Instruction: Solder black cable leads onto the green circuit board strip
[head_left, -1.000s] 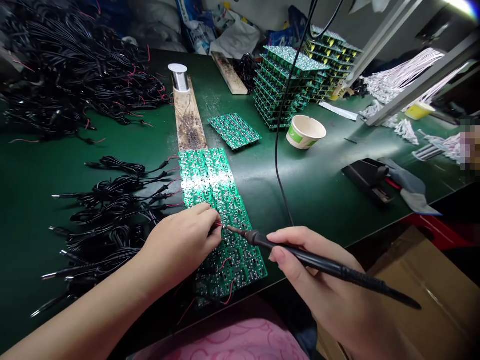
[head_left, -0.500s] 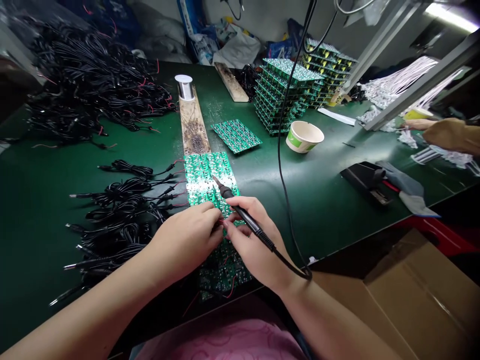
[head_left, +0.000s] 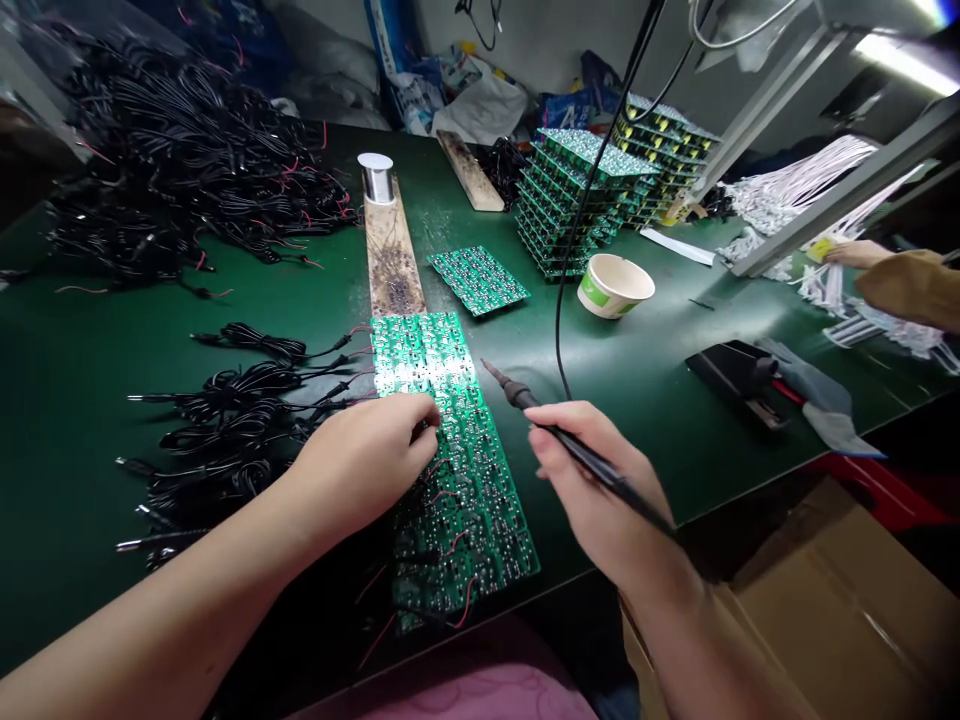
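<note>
My right hand (head_left: 611, 495) grips a soldering iron (head_left: 516, 392) like a pen. Its tip points up and left, just off the right edge of a green circuit board panel (head_left: 487, 470). Over the panel's left half, my left hand (head_left: 375, 445) is closed with its fingers curled down; whatever they pinch is hidden. Black cables with plugs (head_left: 247, 385) lie coiled left of the panel, and red wire ends run from several of them to its left edge. More red wires (head_left: 459, 543) show on the near part of the panel.
A solder spool (head_left: 376, 182) stands on a scorched wooden plank (head_left: 390, 250). Behind are a loose panel (head_left: 480, 280), stacked panels (head_left: 581, 200), a paper bowl (head_left: 616, 287) and a cable heap (head_left: 195, 150). The iron's cord hangs nearby. Another person's hand (head_left: 859, 254) works at far right.
My right hand has moved right with the soldering iron, away from my left hand and off the panel. My left hand stays over the panel, slightly higher. The view has shifted a little.
</note>
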